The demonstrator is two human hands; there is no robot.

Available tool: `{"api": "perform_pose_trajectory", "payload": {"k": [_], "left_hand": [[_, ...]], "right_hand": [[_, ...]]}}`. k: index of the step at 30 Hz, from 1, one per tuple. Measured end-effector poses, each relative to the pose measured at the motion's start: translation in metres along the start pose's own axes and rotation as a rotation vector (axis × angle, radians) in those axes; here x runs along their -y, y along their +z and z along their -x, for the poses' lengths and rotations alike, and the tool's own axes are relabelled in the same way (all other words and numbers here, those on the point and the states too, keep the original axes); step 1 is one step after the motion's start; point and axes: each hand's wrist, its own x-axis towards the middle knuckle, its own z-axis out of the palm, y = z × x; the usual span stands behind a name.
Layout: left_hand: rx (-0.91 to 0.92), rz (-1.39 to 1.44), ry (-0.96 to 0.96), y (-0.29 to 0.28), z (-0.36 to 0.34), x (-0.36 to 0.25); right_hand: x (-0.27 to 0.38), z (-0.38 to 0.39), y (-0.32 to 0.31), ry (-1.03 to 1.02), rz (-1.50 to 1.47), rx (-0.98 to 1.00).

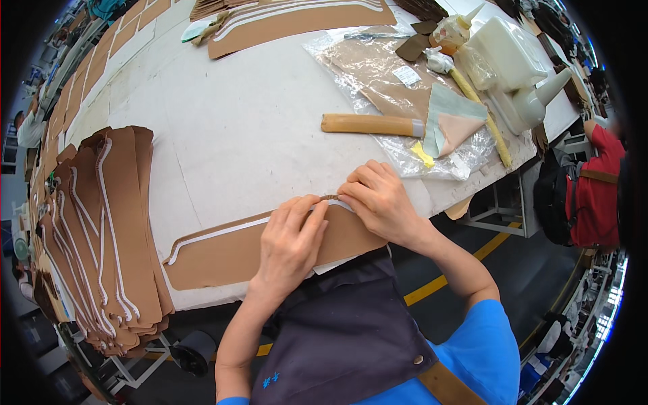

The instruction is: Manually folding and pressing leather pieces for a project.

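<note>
A long brown leather-like panel (223, 260) lies along the near edge of the white table, with a narrow white strip (219, 236) running just inside its upper edge. My left hand (290, 236) has its fingertips pinched on that upper edge near the middle of the panel. Close beside it, my right hand (381, 202) pinches the same edge between thumb and fingers. Between the two sets of fingertips a short bit of the edge shows, raised and crinkled. The panel's right part is partly covered by my right hand.
At the left sits a thick pile of brown panels (128, 223) with white strips. A flat tan bar (368, 124) lies beyond my hands, by a clear plastic bag (341, 57) and a grey-green scrap (449, 111). Nozzle bottles (533, 104) stand far right; more panels (270, 34) lie at the back.
</note>
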Motion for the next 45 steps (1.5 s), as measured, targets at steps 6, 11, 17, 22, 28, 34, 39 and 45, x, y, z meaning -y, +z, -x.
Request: {"api": "perform_pose_trajectory", "payload": {"k": [6, 11, 17, 22, 28, 34, 39, 45], "left_hand": [[-0.024, -0.056, -0.012, 0.019, 0.007, 0.001], [-0.075, -0.056, -0.05, 0.024, 0.008, -0.001], [-0.075, -0.066, -0.046, 0.023, 0.007, 0.001], [-0.077, -0.074, -0.036, 0.024, 0.009, 0.002], [-0.06, -0.09, -0.02, 0.026, 0.01, 0.004], [-0.051, -0.084, -0.024, 0.025, 0.011, 0.004], [-0.065, -0.075, -0.017, 0.025, 0.011, 0.004], [-0.05, -0.075, -0.027, 0.024, 0.01, 0.003]], "right_hand": [[-0.007, -0.016, 0.003, 0.029, -0.061, 0.078], [-0.015, -0.019, 0.005, 0.033, -0.072, 0.121], [-0.018, -0.024, -0.001, 0.068, -0.197, 0.163], [-0.013, -0.025, -0.002, 0.048, -0.146, 0.174], [-0.017, -0.028, -0.001, 0.054, -0.135, 0.223], [-0.017, -0.031, -0.001, 0.041, -0.102, 0.234], [-0.023, -0.033, -0.004, 0.094, -0.235, 0.26], [-0.023, -0.035, -0.006, 0.124, -0.232, 0.306]]}}
